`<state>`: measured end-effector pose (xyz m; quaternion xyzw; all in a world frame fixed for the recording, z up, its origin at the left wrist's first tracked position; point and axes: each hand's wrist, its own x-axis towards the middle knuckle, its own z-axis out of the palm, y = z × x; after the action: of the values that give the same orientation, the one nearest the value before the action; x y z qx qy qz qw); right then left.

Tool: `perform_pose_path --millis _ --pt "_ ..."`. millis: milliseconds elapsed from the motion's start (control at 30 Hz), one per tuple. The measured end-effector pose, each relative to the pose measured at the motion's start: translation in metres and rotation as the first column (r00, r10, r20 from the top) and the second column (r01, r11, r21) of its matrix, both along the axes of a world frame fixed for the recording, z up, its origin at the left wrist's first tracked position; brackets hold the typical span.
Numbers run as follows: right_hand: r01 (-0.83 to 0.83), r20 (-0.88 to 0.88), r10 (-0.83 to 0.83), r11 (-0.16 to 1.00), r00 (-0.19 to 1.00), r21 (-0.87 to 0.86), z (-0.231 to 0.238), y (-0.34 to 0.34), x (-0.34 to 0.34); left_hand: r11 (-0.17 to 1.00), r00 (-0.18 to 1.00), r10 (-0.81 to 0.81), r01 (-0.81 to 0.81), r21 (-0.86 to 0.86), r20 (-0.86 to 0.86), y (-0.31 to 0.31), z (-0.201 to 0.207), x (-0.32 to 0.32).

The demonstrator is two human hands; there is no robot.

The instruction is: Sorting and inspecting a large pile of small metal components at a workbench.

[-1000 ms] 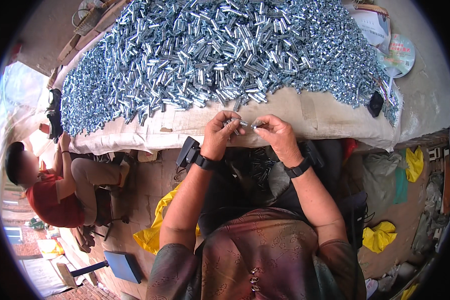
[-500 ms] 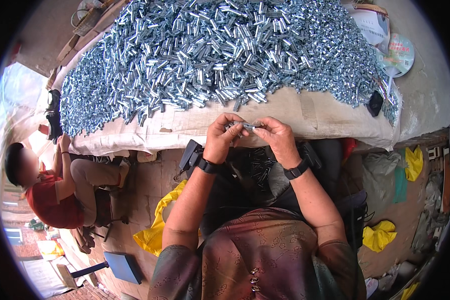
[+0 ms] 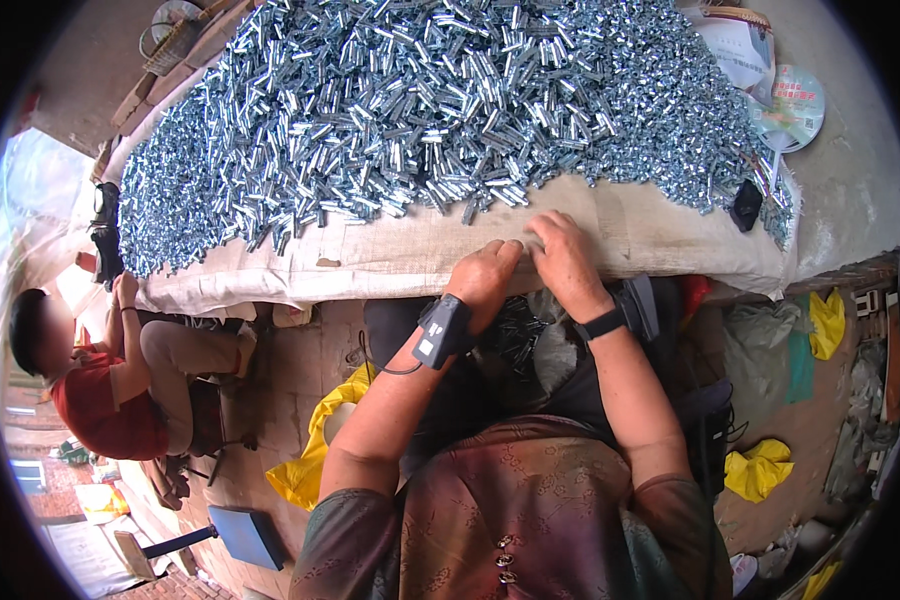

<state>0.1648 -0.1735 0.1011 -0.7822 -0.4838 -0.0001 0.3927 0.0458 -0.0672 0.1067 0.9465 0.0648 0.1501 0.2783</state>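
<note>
Since the earlier frame, the left hand (image 3: 485,275) and right hand (image 3: 567,263) have been turned. Metal pieces (image 3: 420,110) are heaped on the cloth-covered surface (image 3: 655,235) beyond. The left grip is curled, the right bent beside it; whether anything is held cannot be told.

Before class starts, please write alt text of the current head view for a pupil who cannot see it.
A bare left hand and right hand nearly meet at the near edge of a pale cloth, before a large heap of small shiny metal pieces. Another person, in red, sits at left.
</note>
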Motion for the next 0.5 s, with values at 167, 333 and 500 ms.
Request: perform_pose_path --millis 167,333,500 --pt "0.096 0.157 -0.099 0.995 0.983 0.029 0.004 0.02 0.01 1.0 0.998 0.003 -0.001 0.025 -0.056 0.001 0.004 -0.006" --pt "0.139 0.318 -0.129 0.99 0.939 -0.008 -0.009 0.029 0.022 0.934 0.971 -0.229 0.239 -0.266 0.067 -0.004 0.015 -0.019" --pt "0.176 0.302 -0.162 0.984 0.939 -0.019 -0.001 0.027 0.018 0.969 0.978 0.208 -0.201 -0.145 0.034 0.034 0.019 -0.013"
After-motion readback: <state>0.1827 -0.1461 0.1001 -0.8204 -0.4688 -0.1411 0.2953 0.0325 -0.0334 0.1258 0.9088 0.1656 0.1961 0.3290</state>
